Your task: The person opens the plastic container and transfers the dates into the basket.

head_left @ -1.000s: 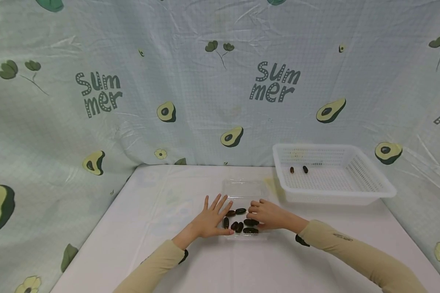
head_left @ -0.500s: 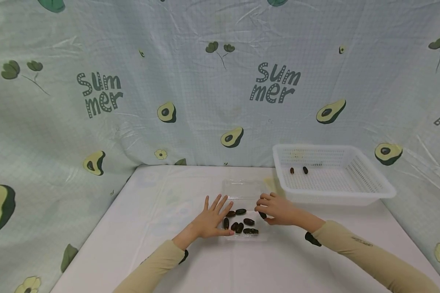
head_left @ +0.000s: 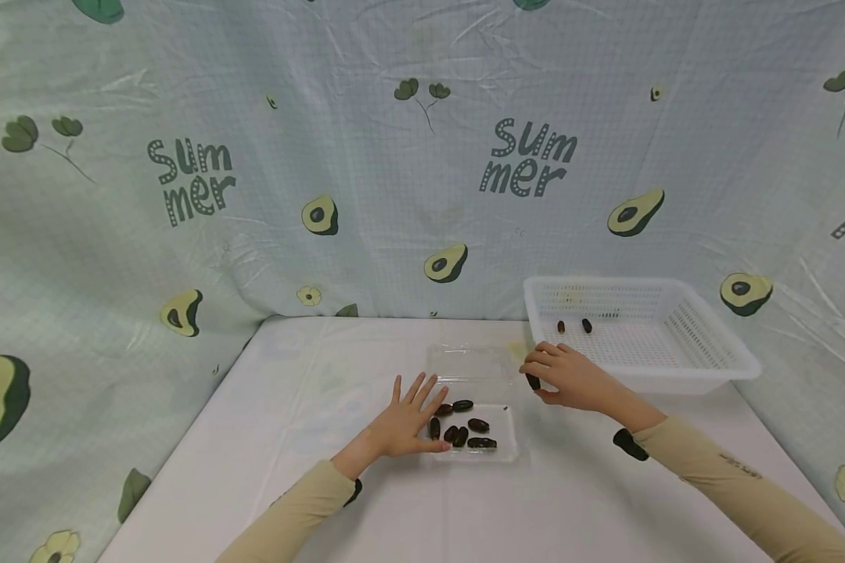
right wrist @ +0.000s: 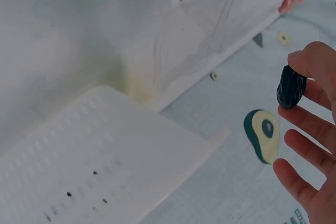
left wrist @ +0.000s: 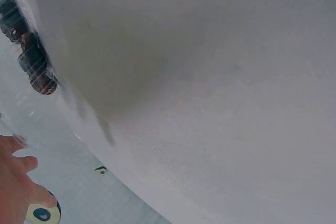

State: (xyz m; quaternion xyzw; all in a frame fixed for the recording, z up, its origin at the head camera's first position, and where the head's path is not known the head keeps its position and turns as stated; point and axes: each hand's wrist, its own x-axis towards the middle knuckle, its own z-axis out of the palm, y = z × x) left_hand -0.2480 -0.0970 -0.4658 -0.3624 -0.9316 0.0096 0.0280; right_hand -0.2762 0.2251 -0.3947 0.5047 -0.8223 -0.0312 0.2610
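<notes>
Right hand (head_left: 570,379), pinched date (head_left: 533,381); date partly covered

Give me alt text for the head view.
The right hand pinches a dark oval piece near a white basket holding two similar pieces. The left hand, fingers spread, lies at the left side of an open clear box containing several more dark pieces.

dates (head_left: 478,425) brown-black; basket (head_left: 634,380) white; sleeves (head_left: 746,493) beige; curtain (head_left: 373,164) pale grey-blue, avocado-printed.
</notes>
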